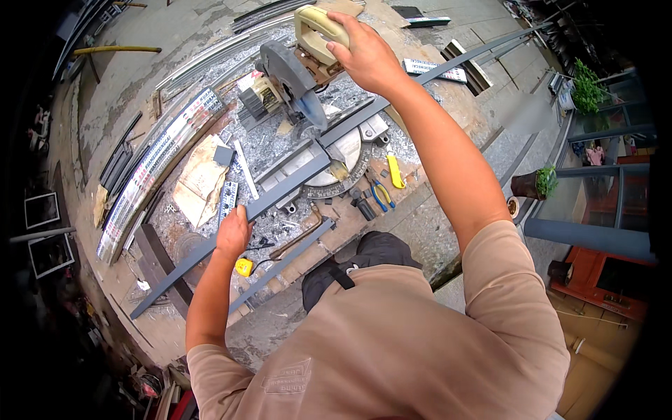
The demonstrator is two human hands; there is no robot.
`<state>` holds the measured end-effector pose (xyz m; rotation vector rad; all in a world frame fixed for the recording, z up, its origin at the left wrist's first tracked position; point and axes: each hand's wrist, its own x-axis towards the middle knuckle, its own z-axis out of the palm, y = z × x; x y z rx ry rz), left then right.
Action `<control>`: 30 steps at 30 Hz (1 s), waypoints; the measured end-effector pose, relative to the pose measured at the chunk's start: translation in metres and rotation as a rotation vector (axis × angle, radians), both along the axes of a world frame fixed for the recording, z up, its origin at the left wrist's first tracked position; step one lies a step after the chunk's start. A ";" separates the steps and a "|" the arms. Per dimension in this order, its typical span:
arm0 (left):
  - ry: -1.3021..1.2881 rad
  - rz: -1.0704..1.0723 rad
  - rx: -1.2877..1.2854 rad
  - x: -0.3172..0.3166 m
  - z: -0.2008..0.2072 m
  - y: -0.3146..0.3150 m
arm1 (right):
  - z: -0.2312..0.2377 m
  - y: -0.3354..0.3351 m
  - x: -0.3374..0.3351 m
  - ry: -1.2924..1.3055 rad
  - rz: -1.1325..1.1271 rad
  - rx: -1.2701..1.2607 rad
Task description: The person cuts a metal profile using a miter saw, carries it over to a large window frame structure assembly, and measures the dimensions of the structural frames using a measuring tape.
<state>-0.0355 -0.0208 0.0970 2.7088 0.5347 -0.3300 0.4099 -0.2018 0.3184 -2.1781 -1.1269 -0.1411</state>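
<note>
My right hand [367, 56] is closed around the cream handle [308, 28] of a miter saw [287, 70]. The saw's head is raised, and its blade [310, 110] stands just behind a long grey metal profile [290, 183]. That profile lies across the saw's round base [343, 168], running from lower left to upper right. Whether it is one length or two at the blade line, I cannot tell. Left of the saw, my left hand [234, 229] grips the profile, its fingers partly hidden.
Metal shavings cover the worktable. Near its front edge lie a yellow utility knife [395, 171], blue-and-yellow pliers [382, 196], a yellow tape measure [243, 267] and a thinner grey strip [280, 266]. Wrapped profiles [157, 171] and cardboard [199, 180] lie at left. Potted plants [535, 183] stand at right.
</note>
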 end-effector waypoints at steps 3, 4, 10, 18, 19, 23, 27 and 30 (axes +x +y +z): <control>-0.027 0.032 -0.003 -0.013 0.026 -0.019 | 0.009 -0.009 -0.003 0.103 0.097 -0.049; -0.041 0.029 -0.009 -0.015 0.032 -0.027 | 0.007 -0.017 0.003 0.107 0.113 -0.018; 0.009 0.061 -0.066 -0.042 0.079 -0.098 | -0.065 -0.107 0.042 0.301 -0.285 0.066; 0.229 0.274 -0.119 -0.108 0.114 -0.203 | -0.393 -0.374 -0.052 0.565 -0.390 -0.550; 0.245 0.297 -0.139 -0.117 0.115 -0.217 | -0.427 -0.412 -0.079 0.632 -0.308 -0.709; 0.258 0.471 -0.216 -0.150 0.114 -0.285 | -0.415 -0.471 -0.163 0.720 0.143 -1.024; 0.272 0.614 -0.301 -0.167 0.112 -0.326 | -0.396 -0.455 -0.180 0.674 0.233 -1.048; 0.169 0.692 -0.321 -0.195 0.099 -0.354 | -0.362 -0.390 -0.199 0.465 0.264 -1.075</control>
